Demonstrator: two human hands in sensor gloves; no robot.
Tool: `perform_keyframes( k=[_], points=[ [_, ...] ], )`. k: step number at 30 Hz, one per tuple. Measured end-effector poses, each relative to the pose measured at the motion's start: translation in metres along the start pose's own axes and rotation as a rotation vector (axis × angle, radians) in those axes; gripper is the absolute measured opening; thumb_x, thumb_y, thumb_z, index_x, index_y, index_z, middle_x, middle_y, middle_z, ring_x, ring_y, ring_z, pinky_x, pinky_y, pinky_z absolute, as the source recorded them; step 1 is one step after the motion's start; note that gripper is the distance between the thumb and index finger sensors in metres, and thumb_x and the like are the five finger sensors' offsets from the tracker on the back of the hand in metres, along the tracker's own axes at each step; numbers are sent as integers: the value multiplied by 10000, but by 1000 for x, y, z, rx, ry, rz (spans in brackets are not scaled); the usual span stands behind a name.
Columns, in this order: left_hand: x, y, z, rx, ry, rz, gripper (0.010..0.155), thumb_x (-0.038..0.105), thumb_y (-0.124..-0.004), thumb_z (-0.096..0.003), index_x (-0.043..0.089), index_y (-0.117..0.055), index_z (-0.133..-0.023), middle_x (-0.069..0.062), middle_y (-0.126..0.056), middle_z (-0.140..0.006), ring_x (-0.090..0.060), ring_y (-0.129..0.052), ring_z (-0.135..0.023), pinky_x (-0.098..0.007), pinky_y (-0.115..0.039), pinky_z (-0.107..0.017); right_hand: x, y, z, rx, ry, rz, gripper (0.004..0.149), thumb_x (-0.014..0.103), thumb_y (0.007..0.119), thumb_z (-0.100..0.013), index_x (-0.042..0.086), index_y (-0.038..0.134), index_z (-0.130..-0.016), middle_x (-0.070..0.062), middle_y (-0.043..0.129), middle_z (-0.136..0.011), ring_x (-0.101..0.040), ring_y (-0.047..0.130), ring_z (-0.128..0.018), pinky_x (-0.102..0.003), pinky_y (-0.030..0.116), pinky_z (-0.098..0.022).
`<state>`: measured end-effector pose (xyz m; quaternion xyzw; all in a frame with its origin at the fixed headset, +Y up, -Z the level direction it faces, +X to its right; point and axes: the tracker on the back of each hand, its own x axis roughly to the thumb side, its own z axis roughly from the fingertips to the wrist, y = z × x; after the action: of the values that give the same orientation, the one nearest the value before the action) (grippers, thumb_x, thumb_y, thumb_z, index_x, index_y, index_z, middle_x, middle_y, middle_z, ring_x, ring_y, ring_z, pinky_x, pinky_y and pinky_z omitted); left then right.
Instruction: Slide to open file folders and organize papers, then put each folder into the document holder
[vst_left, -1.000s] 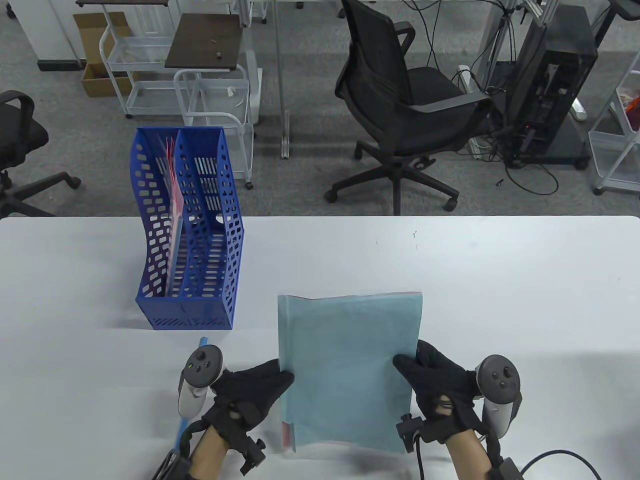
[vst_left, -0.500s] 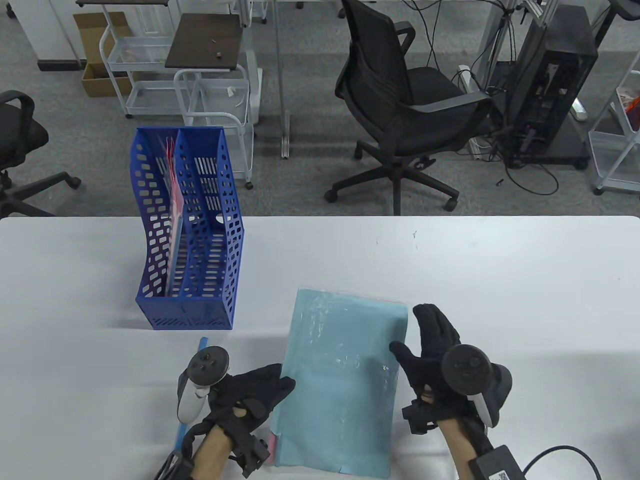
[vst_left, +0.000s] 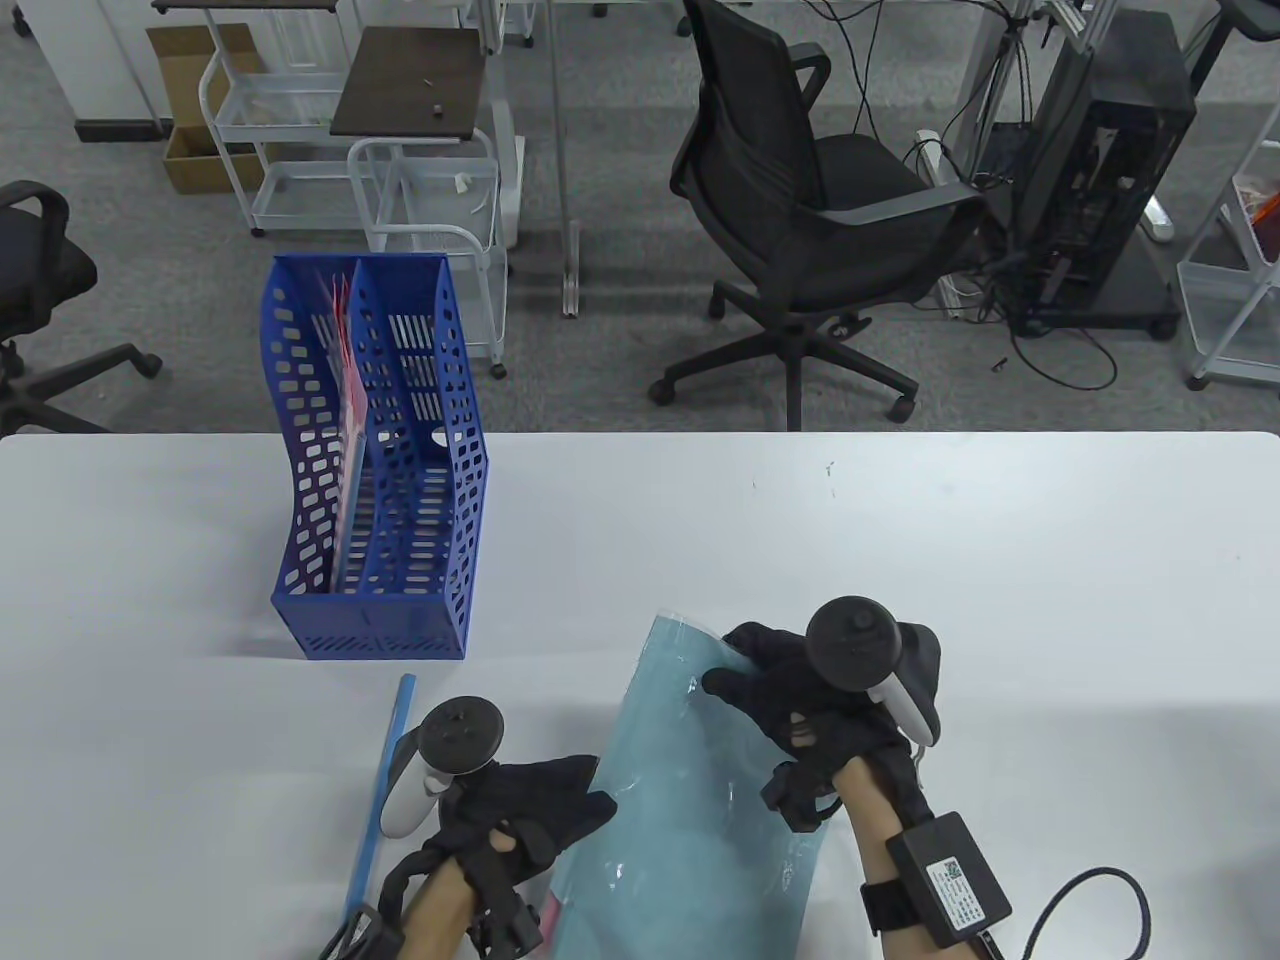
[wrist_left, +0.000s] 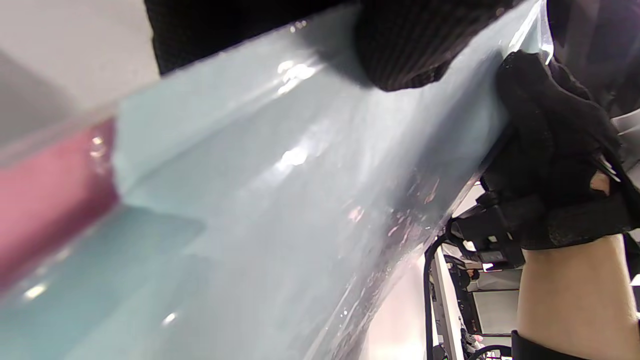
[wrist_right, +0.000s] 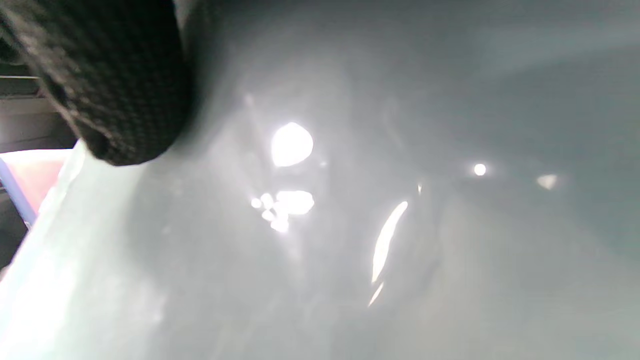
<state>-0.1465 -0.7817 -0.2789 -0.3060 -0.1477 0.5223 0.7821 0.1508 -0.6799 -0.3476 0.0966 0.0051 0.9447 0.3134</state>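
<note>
A light blue see-through file folder (vst_left: 700, 800) is tipped up off the white table (vst_left: 900, 540) near the front edge, held between both hands. My left hand (vst_left: 545, 810) grips its lower left edge; the thumb (wrist_left: 400, 55) presses on the plastic (wrist_left: 280, 210). My right hand (vst_left: 775, 685) grips its upper right edge, curled over the top. The glossy sheet (wrist_right: 400, 225) fills the right wrist view, with one finger (wrist_right: 115, 85) on it. A pink paper edge (wrist_left: 45, 200) shows inside the folder. The blue document holder (vst_left: 385, 470) stands at the back left, with a pink folder (vst_left: 345, 400) in its left slot.
A blue slide bar (vst_left: 382, 790) lies on the table just left of my left hand. The holder's right slot (vst_left: 420, 480) holds nothing visible. Beyond the table's far edge stand an office chair (vst_left: 800, 220), carts and a computer tower.
The folder has gone from lying flat to tipped up on its left side. My right hand rose and moved left over its top edge; my left hand shifted slightly right.
</note>
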Motion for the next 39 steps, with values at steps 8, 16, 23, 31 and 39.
perform_keyframes(
  k=[8, 16, 23, 31, 39],
  points=[
    [3, 6, 7, 87, 80, -150, 497, 396, -871, -451, 180, -873, -899, -84, -1044, -741, -258, -1126, -577, -477, -893, -535, -2, 16, -2, 13, -16, 64, 445, 484, 915, -289, 254, 921, -669, 49, 1021, -472, -160, 976, -315, -434, 850, -477],
    [14, 66, 67, 568, 320, -431, 466, 422, -895, -430, 201, -924, -840, -68, -1050, -643, -243, -1085, -449, -487, -877, -472, -9, 38, -7, 78, 19, 223, 444, 489, 914, -285, 250, 930, -658, 49, 1028, -455, -153, 979, -294, -430, 860, -460],
    [-10, 93, 88, 623, 826, -609, 657, 454, -906, -431, 179, -772, -1013, -114, -902, -875, -324, -971, -666, -526, -787, -567, -13, 46, -8, 103, 36, 310, 445, 493, 913, -283, 248, 932, -655, 50, 1030, -452, -156, 981, -295, -432, 861, -461],
    [-29, 87, 62, 555, 1011, -758, 584, 402, -918, -421, 170, -813, -946, -106, -913, -835, -301, -997, -600, -453, -847, -461, -14, 48, -4, 106, 34, 324, 444, 495, 911, -285, 247, 933, -653, 50, 1031, -451, -157, 982, -297, -434, 860, -462],
    [-21, 70, 40, 579, 1032, -948, 519, 425, -870, -368, 128, -902, -793, -76, -988, -646, -243, -1034, -413, -420, -876, -348, -14, 48, 1, 91, 18, 331, 443, 497, 911, -282, 250, 934, -650, 52, 1032, -445, -155, 983, -291, -430, 863, -459]
  ],
)
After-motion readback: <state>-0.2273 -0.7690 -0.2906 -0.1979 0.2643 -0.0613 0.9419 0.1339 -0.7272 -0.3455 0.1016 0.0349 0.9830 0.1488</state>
